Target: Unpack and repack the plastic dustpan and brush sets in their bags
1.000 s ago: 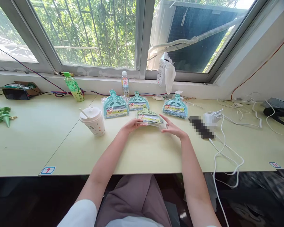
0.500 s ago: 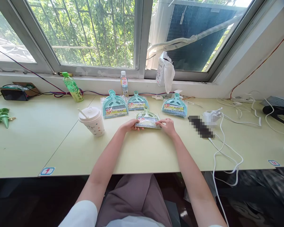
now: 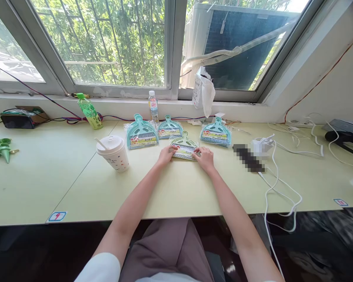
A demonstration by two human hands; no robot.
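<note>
A light-green dustpan and brush set (image 3: pixel 184 148) in clear plastic wrap lies on the table in front of me, handle pointing away. My left hand (image 3: pixel 167 154) grips its left edge, fingers curled over the wrap. At the right edge my right hand (image 3: pixel 204 157) pinches the wrap between thumb and fingers. Just beyond are three more wrapped sets in blue-green: a larger dustpan set (image 3: pixel 141 133) to the left, a smaller dustpan set (image 3: pixel 169 128) behind, and another dustpan set (image 3: pixel 215 133) to the right.
A lidded paper cup with a straw (image 3: pixel 114 154) stands left of my arms. Green bottle (image 3: pixel 90 112) and clear bottle (image 3: pixel 153 107) stand near the window wall. White cables (image 3: pixel 278 184) trail over the table's right side beside a charger (image 3: pixel 261 146). Green plant-like pieces (image 3: pixel 1 149) lie far left.
The light-green set has come down from a slightly raised, tilted hold to lie flatter on the table. My left hand has shifted from under its edge to its upper left side.
</note>
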